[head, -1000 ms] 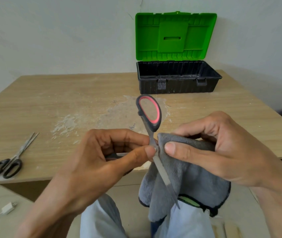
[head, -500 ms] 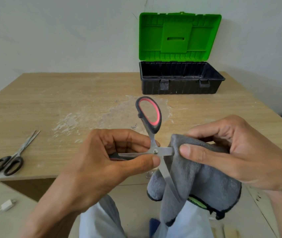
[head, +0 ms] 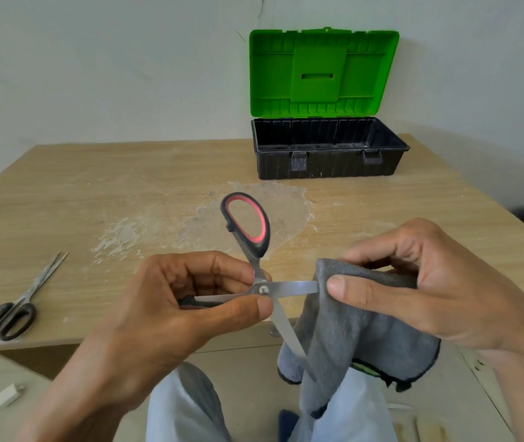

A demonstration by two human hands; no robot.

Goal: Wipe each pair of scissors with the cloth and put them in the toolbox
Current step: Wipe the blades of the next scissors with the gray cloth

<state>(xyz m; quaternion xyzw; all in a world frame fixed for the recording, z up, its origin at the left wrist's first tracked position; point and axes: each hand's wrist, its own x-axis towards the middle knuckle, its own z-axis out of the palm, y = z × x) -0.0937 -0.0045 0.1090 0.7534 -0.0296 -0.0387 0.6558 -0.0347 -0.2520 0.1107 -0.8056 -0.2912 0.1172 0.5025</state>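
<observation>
Black-handled scissors (head: 2, 317), closed, lie flat on the table (head: 94, 193) far to the left of the toolbox (head: 327, 167) and much nearer the viewer, at the table's front edge, blades pointing away from the viewer. A white plug (head: 8, 394) with its cable lies on the floor, also far left of the toolbox and below table level.

The left hand (head: 171, 317), in front of the toolbox and left of its left end, pinches the red-handled scissors (head: 264, 289) between thumb and curled fingers just beside the pivot. One handle is hidden inside the palm. The other handle, a black loop lined in red, stands up toward the toolbox. The blades are spread wide: one runs level to the right, the other slants down toward the viewer. These scissors are held in the air in front of the toolbox, above the table's front edge.

A whitish patch of residue (head: 286, 202) marks the table just in front of the toolbox.

The grey cloth (head: 350, 330) hangs directly in front of the toolbox, folded over the end of the level blade. The right hand (head: 430, 288) grips it, thumb pressing the fold against the blade.

The toolbox stands at the table's back edge against the wall, black tub open, green lid (head: 321, 71) upright. No scissors show inside, though its floor is not fully in view.
</observation>
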